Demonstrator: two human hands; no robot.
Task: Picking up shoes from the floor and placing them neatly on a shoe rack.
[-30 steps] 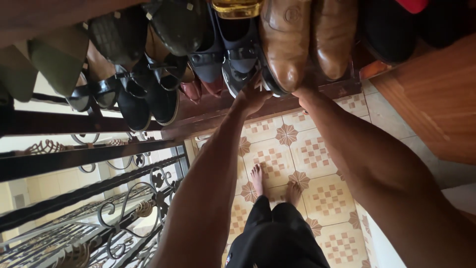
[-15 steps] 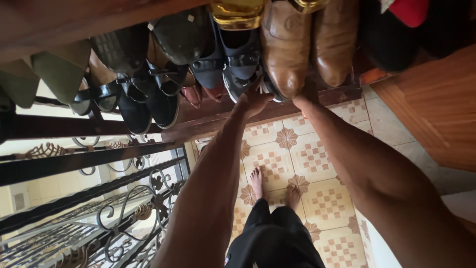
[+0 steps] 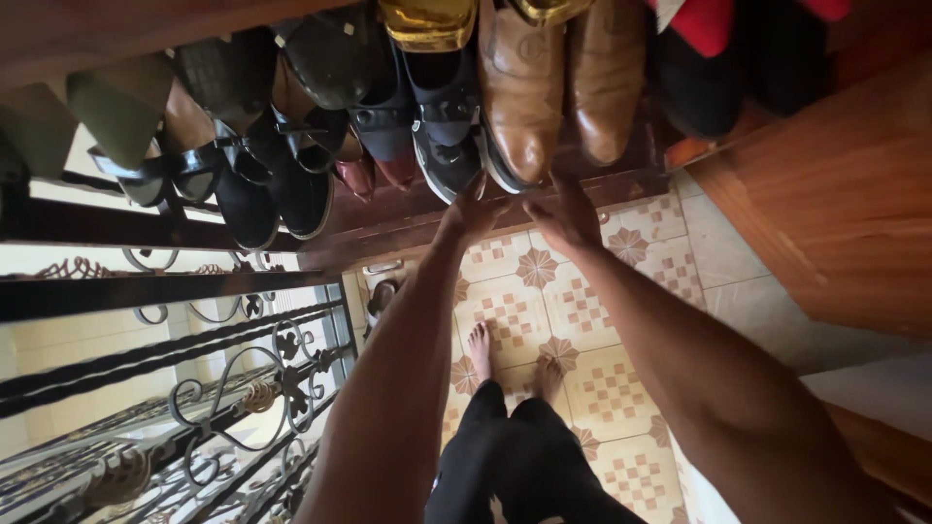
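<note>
Head view: left hand (image 3: 473,215) and right hand (image 3: 563,215) reaching up side by side to the wooden shelf (image 3: 388,215) edge, fingers loosely spread, gripping nothing, tips just under the toe of the brown leather shoe (image 3: 519,97), beside the black sneaker (image 3: 445,146).

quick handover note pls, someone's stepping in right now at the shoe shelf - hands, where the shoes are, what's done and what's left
Left hand: open, fingertips at the toe of the black sneaker, not gripping it.
Right hand: open, fingers at the shelf edge under the brown leather shoes; whether they touch a toe is hard to tell.
Shoes: all in one row on the wooden shelf, toes over the front edge; black sandals further left, a red item at the right.
Done: no shoe is off the shelf.
Left: nothing is lifted; both hands are empty.
</note>
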